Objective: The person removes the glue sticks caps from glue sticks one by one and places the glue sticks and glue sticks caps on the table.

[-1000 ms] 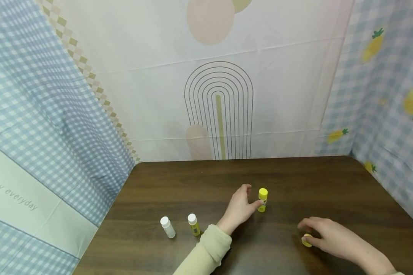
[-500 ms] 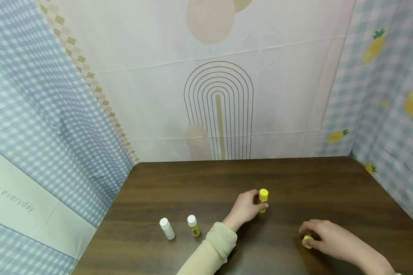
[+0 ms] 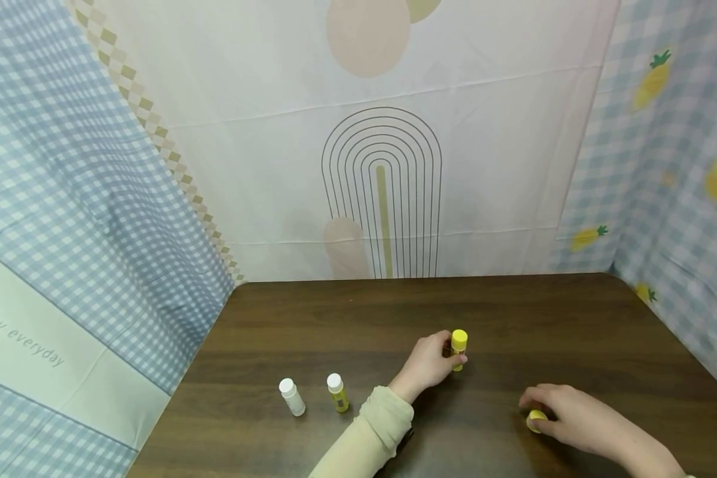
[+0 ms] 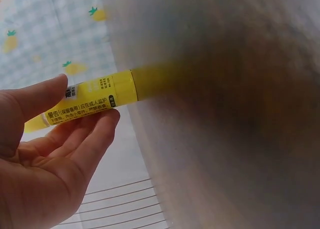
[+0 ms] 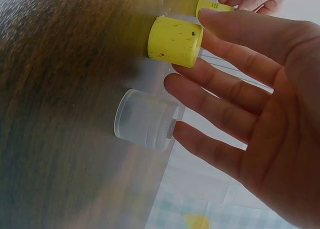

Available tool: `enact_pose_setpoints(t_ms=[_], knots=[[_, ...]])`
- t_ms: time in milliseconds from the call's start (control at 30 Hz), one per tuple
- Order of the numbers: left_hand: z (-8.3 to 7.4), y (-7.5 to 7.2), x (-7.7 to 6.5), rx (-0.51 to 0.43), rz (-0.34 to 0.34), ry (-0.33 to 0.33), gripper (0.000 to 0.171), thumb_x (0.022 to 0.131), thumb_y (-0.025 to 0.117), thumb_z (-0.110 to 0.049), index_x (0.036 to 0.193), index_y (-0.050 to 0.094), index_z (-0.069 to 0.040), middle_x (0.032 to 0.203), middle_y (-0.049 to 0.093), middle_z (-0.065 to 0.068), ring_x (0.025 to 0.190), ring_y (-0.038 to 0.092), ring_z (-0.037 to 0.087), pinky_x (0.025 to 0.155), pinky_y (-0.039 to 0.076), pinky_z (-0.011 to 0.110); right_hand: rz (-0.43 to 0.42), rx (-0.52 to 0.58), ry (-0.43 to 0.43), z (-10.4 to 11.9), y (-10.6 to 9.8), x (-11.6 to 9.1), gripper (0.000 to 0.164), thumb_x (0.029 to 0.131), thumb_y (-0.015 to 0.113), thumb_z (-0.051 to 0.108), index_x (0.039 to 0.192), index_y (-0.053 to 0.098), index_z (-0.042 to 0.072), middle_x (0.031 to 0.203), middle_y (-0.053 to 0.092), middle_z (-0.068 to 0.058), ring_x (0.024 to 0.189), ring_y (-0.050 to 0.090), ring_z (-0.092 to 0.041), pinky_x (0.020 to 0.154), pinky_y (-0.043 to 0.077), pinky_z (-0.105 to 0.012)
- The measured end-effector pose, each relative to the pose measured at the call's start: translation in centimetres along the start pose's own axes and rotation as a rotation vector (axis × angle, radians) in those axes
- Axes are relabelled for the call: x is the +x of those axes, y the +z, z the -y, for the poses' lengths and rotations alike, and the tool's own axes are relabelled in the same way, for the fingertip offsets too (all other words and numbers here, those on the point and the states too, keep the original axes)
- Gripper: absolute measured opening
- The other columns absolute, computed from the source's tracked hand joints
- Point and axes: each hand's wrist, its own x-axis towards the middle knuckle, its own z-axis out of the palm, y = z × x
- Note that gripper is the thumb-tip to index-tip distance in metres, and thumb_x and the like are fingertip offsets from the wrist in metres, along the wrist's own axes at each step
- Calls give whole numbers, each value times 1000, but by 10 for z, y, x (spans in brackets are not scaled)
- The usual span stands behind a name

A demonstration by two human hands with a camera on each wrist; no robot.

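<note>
My left hand pinches an upright yellow glue stick between thumb and fingers, on the table. The left wrist view shows the printed label of this glue stick, thumb on one side and fingers on the other. My right hand is at the right front, thumb and fingers around a small yellow cap. In the right wrist view the thumb tip meets the top of the yellow cap, fingertips at its other side. A clear plastic cap stands beside it by the little finger, hidden in the head view.
To the left stand a white bottle-like stick and a yellow-green glue stick with a white cap. Behind the brown wooden table hangs a pale patterned cloth; checked curtains flank both sides.
My left hand has moved right and closed its thumb and fingers on the yellow glue stick. The right hand has stayed almost still at the yellow cap.
</note>
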Motion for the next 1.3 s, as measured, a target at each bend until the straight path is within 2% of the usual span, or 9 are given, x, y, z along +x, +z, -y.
enact_pose_setpoints(t_ms=[200,367,533,700,800,933,1133,1300], knots=[[0,-1,-1,3,-8,25,18,83,71,-22,95,61,-13,82,60,-8,73,54,4,66,45,20,7,7,3,-1,0,-1,22,86,64,36,101,62,21,90,57,16,73,50,2,58,45,-27],[2,-10,0,29,-71,61,21,82,72,-23,98,63,-12,83,58,-7,75,53,5,67,44,20,15,14,-8,-1,1,-2,22,87,63,36,102,62,20,96,60,11,77,53,0,61,47,-28],[-4,-32,2,79,-186,95,25,82,72,-23,102,64,-11,86,56,-5,77,52,7,67,44,23,29,8,-4,-2,1,-2,23,87,63,37,103,62,21,99,61,9,81,57,-4,64,49,-30],[-21,-61,0,154,-321,161,26,83,71,-21,105,63,-10,92,57,0,81,55,12,70,47,26,38,17,5,-2,1,-1,25,87,61,40,103,62,21,100,62,10,84,58,-5,66,49,-32],[-30,-77,-2,190,-380,192,27,85,69,-20,108,62,-9,96,56,2,83,57,14,71,48,28,36,14,12,-2,2,-1,25,87,61,41,103,62,22,100,62,10,86,58,-7,67,50,-33],[-35,-88,-5,256,-442,226,28,86,68,-17,110,60,-7,99,57,5,86,58,17,74,49,30,25,-5,8,-1,2,-2,26,86,61,42,103,63,22,101,62,11,87,59,-8,68,50,-34],[-39,-92,-11,344,-464,252,25,85,68,-14,106,59,-6,98,63,5,87,60,19,76,49,30,33,1,2,-2,3,-1,26,86,61,42,103,63,23,101,62,11,87,59,-8,68,50,-34],[-44,-95,-18,348,-450,234,25,85,68,-16,108,60,-10,98,60,4,87,57,17,73,49,30,37,-3,-4,-1,3,-1,26,86,61,42,104,63,23,101,62,11,88,59,-9,68,50,-33]])
